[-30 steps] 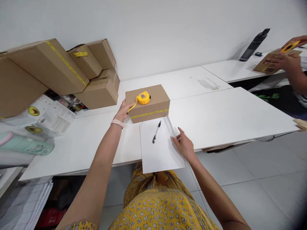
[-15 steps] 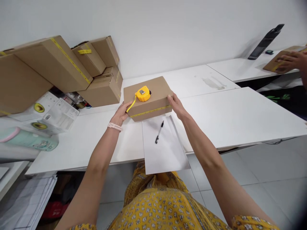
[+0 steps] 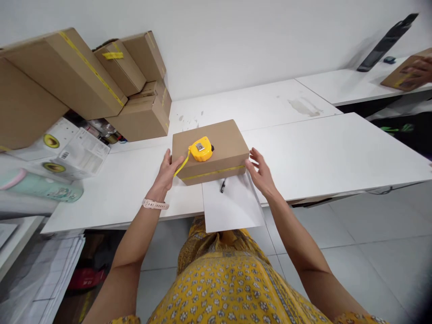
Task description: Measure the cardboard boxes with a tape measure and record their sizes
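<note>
The cardboard box (image 3: 216,144) sits at the table's (image 3: 320,153) near edge, above a paper sheet (image 3: 232,207). A yellow tape measure (image 3: 201,149) lies on top. The left hand (image 3: 167,173) grips its 9 o'clock end and the right hand (image 3: 261,173) presses its 3 o'clock end with fingers spread. A pen (image 3: 222,185) shows at 6 o'clock, partly hidden, and stacked cartons (image 3: 101,76) stand at 10 o'clock.

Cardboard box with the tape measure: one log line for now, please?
left hand: holds left end of cardboard box | right hand: holds right end | tape measure: on top | pen: half hidden behind box, on paper
</note>
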The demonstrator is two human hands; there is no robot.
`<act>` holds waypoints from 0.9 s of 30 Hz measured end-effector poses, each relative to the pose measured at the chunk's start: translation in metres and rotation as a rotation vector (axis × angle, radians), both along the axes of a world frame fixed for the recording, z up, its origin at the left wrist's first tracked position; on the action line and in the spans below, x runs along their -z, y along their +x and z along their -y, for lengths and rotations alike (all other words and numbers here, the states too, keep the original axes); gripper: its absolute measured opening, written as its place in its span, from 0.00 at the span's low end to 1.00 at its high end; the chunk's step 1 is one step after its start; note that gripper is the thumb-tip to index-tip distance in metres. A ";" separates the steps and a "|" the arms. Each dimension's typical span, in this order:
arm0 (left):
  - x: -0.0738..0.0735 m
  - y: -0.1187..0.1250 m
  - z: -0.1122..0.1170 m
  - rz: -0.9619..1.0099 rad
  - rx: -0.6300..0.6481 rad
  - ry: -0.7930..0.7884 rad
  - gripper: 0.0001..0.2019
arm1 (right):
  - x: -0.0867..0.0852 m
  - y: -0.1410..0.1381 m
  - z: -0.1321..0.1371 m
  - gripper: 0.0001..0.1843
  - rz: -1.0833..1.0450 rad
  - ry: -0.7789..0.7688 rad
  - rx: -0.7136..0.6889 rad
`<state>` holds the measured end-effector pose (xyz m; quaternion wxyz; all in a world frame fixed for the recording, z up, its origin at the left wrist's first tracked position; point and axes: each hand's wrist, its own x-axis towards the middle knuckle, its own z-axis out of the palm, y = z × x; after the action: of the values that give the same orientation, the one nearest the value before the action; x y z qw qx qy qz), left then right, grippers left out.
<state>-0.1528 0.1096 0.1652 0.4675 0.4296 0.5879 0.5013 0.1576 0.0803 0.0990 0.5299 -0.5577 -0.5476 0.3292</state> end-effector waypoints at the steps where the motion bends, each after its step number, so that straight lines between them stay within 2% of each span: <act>1: -0.003 0.001 0.004 -0.093 -0.046 0.098 0.36 | 0.000 0.000 0.008 0.27 0.021 0.022 0.124; 3: -0.012 0.006 0.013 -0.265 -0.064 0.276 0.34 | -0.001 -0.004 0.025 0.21 0.072 0.074 0.267; 6: -0.026 0.022 0.024 -0.399 0.090 0.379 0.29 | -0.008 -0.015 0.044 0.18 0.157 0.137 0.217; 8: -0.031 0.037 0.023 -0.432 0.156 0.381 0.32 | -0.017 -0.023 0.047 0.18 0.191 0.182 0.198; 11: -0.028 0.055 0.011 -0.422 0.138 0.367 0.35 | -0.032 -0.031 0.040 0.18 0.192 0.256 0.224; 14: -0.022 0.062 0.001 -0.365 0.096 0.358 0.32 | -0.046 -0.036 0.031 0.18 0.164 0.291 0.162; 16: -0.022 0.063 0.003 -0.268 0.136 0.316 0.32 | -0.055 -0.039 0.027 0.19 0.097 0.235 0.065; 20: -0.034 0.060 0.025 0.085 0.395 0.148 0.32 | -0.076 -0.047 0.019 0.28 -0.180 -0.011 -0.208; 22: -0.042 0.058 0.036 0.204 0.471 0.114 0.30 | -0.086 -0.051 0.016 0.31 -0.295 -0.119 -0.354; 24: -0.048 0.053 0.041 0.243 0.482 0.110 0.29 | -0.092 -0.055 0.014 0.33 -0.348 -0.200 -0.447; 27: -0.051 0.044 0.042 0.223 0.460 0.098 0.29 | -0.096 -0.059 0.013 0.34 -0.332 -0.265 -0.491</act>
<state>-0.1088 0.0674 0.2163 0.6099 0.5162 0.3945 0.4538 0.0986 0.0673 0.1951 0.4395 -0.4117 -0.5241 0.6022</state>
